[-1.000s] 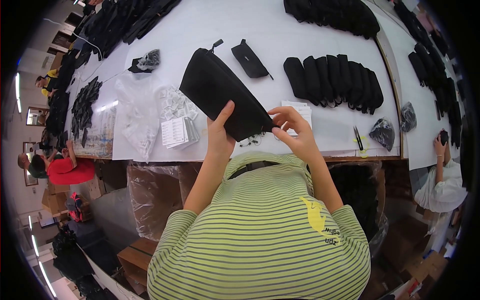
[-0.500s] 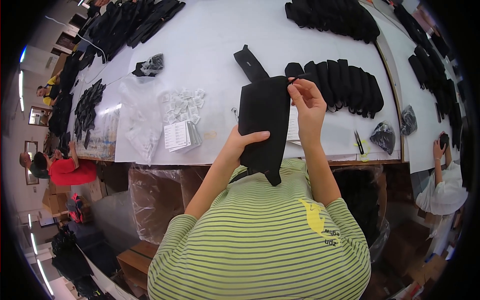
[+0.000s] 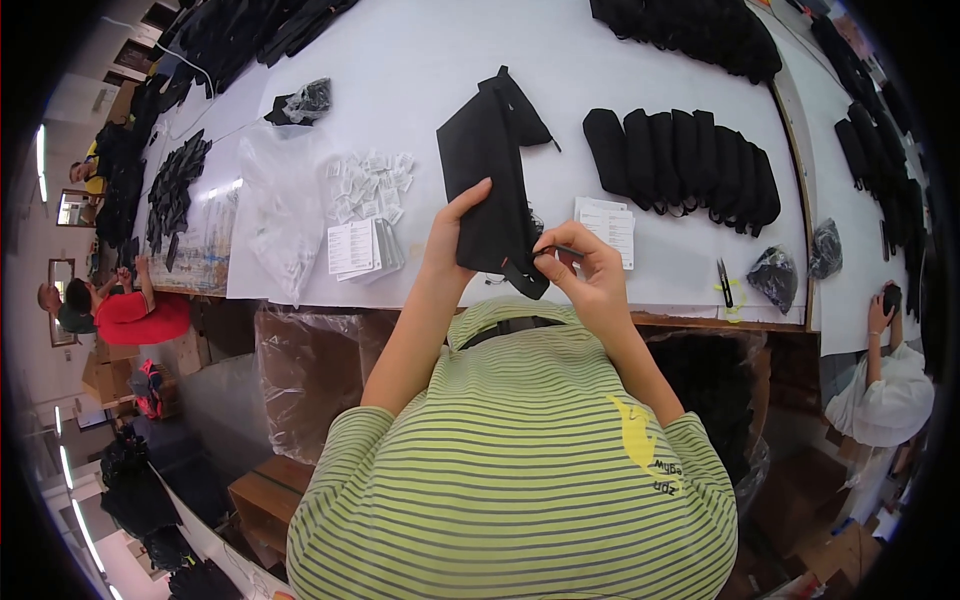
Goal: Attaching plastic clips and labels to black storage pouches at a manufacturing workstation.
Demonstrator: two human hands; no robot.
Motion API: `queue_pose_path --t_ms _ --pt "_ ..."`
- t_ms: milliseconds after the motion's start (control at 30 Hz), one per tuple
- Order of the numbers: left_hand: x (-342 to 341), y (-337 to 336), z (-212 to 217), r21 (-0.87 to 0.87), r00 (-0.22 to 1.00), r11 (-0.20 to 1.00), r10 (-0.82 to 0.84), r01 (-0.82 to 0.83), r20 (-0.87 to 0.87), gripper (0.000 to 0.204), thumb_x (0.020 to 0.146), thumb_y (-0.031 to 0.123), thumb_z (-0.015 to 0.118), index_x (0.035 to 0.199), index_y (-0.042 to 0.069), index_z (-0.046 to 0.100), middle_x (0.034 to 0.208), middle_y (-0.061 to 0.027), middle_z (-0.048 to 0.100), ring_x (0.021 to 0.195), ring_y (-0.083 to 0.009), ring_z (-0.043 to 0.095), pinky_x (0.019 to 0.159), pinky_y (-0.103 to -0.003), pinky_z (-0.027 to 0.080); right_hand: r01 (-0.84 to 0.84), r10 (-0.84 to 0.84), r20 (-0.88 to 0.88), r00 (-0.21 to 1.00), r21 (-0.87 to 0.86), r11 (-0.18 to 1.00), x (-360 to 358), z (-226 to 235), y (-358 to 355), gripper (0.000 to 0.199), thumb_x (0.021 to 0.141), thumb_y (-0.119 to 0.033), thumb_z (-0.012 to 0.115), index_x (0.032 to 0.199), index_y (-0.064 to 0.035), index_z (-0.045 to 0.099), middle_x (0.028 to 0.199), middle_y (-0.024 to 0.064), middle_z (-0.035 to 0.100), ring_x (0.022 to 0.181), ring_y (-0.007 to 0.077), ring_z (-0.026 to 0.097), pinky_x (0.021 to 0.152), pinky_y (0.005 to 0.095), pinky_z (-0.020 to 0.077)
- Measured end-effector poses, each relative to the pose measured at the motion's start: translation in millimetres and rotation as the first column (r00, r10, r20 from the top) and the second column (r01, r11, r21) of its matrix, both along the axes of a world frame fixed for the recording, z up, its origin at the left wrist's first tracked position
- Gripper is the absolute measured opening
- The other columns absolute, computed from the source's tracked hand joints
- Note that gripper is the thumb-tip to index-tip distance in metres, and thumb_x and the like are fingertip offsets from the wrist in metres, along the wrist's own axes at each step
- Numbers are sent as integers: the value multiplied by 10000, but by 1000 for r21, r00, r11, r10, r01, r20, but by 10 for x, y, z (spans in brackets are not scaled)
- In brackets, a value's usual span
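A long black fabric pouch (image 3: 487, 170) is held up over the near edge of the table, slanting with its far end to the left. Around its left side wraps my left hand (image 3: 447, 235), thumb on the front face. My right hand (image 3: 588, 268) is closed in a pinch at the near right edge of the pouch, on a slim dark piece (image 3: 567, 251) whose kind I cannot make out. A dark loop of strap (image 3: 524, 281) hangs from the pouch's near end. Beyond it, partly covered, lies another black fabric piece (image 3: 527, 112) with a short cord.
Several black pouches (image 3: 683, 160) stand in a row at right, with a bigger pile (image 3: 690, 35) behind. White cards (image 3: 608, 228), thread snips (image 3: 724, 283) and a plastic-wrapped bundle (image 3: 774, 277) lie near the front. Left are stacked cards (image 3: 365, 248), small white packets (image 3: 368, 187) and clear plastic (image 3: 275, 210).
My right hand has come down from the pouch's far right corner to its near end. The pouch has shifted left and away and turned, and my left hand has moved up with it.
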State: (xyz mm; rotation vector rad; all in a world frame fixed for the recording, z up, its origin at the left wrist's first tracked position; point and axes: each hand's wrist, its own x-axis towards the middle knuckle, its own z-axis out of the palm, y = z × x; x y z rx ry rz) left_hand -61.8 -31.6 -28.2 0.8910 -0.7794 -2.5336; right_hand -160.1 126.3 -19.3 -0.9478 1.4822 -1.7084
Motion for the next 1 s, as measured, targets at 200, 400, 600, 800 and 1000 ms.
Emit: queue_pose_path --t_ms 200,400,600,800,1000 --pt "-12 -25 -163 -56 998 998 6 -2 63 313 855 265 613 1044 16 594 900 -95 663 752 -188 666 558 -309 534 -147 146 19 989 114 983 -165 -199 -7 118 832 -68 649 935 -40 600 891 2 565 772 62 508 680 194 376" --pt "-156 232 -382 -172 994 983 -53 68 90 462 899 265 591 1233 -29 469 1223 -123 535 1075 -198 558 898 -327 462 41 -34 -34 999 248 968 -271 -480 1 452 876 -152 621 1283 -59 447 1058 139 587 899 161 590 755 276 470" --pt "-35 42 -838 -461 927 822 -201 335 317 514 868 292 630 1246 -11 457 1269 -155 458 1134 -244 490 910 -357 432 335 -344 209 915 78 939 -984 -1017 187 411 854 -13 622 1249 -15 509 957 43 593 861 79 544 783 211 435" --pt "543 -88 -1676 -697 641 64 338 714 689 432 748 195 714 1107 35 536 1121 -149 475 1033 -315 479 895 -389 407 715 -667 -281 690 121 689 -2235 -1228 421 479 827 -187 682 1262 -64 525 1042 84 594 938 146 552 832 270 428" --pt "705 -91 -1864 -754 700 3 369 657 611 193 732 132 703 850 37 583 942 -116 517 938 -303 490 810 -394 408 785 -604 -637 479 4 619 -1843 -945 279 407 790 -132 652 1190 -130 572 1100 78 534 988 206 535 865 333 412"
